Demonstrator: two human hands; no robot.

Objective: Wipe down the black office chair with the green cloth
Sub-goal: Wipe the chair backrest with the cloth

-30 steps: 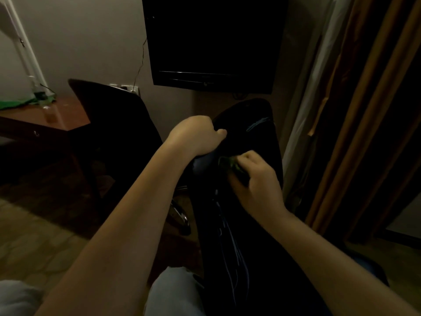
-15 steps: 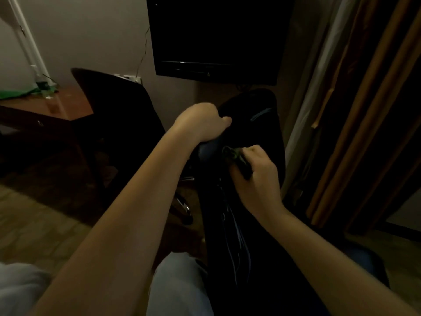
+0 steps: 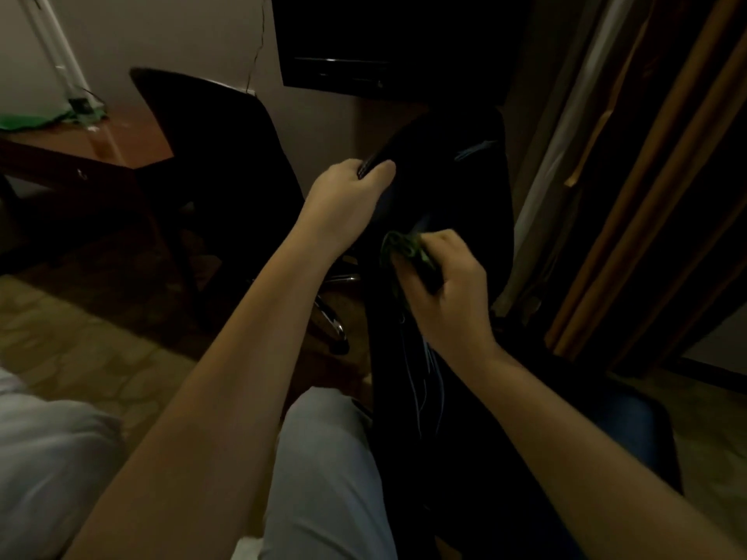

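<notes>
1. Locate the chair at centre frame: black, tipped toward the camera, with one long padded panel running from below the TV down between both forearms. Cannot tell whether back or seat.
2. Note the left hand gripping the upper left edge of that panel, fingers curled over the rim, thumb laid along the near side.
3. Note the right hand closed round the cloth, a bunched green wad pinched between thumb and curled fingers.
4. Find the cloth pressed against the near face of the panel, just below and to the right of the left hand, close to the panel's left edge.
5. Observe thin pale blue lines running down the panel below the right wrist; too dim to identify as thread or stitching.
6. Find a chromed leg of the chair base left of the panel, partly hidden behind the left forearm, ending in a dark castor on the carpet.
7. Find a second chair, dark and upright, further left, standing against a wooden desk.
8. Note a green item lying at the desk's far left end, well apart from the hands.
9. See brown curtains hanging along the right side, just beside the chair.
10. See knees in light trousers at the bottom edge, below the left forearm.
</notes>
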